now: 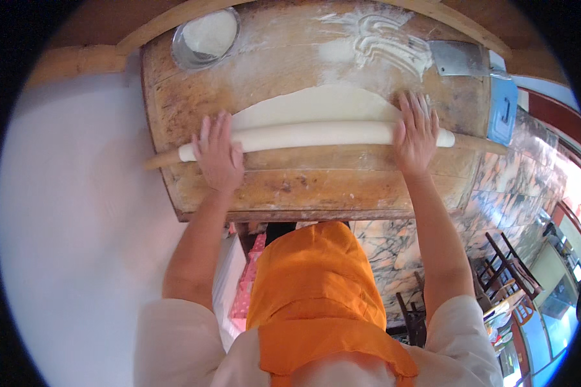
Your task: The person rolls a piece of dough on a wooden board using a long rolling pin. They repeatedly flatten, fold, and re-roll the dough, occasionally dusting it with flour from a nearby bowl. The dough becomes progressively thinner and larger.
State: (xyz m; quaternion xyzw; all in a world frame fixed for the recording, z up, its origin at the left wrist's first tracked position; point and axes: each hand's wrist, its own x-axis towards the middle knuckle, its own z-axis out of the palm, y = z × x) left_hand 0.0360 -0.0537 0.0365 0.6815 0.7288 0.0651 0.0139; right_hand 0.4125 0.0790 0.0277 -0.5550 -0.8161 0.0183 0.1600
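Note:
A long wooden rolling pin (479, 143) lies crosswise before me, its tapered ends sticking out at both sides. Around it is wound a pale roll of dough (314, 134). From the roll's far side a flat sheet of dough (314, 104) spreads over the wooden board (290, 188). My left hand (219, 152) lies palm down on the roll near its left end, fingers stretched forward and slightly blurred. Near the right end, my right hand (416, 135) rests on top in the same way, fingers extended past the roll. Neither hand is wrapped around the pin.
A bowl of flour (210, 34) stands at the board's far left corner. Loose flour (392, 46) is streaked across the far right, beside a cleaver (460, 59). A blue plastic object (503, 106) adjoins the right edge. A white wall (77, 193) borders the left; dark chairs (508, 266) stand lower right.

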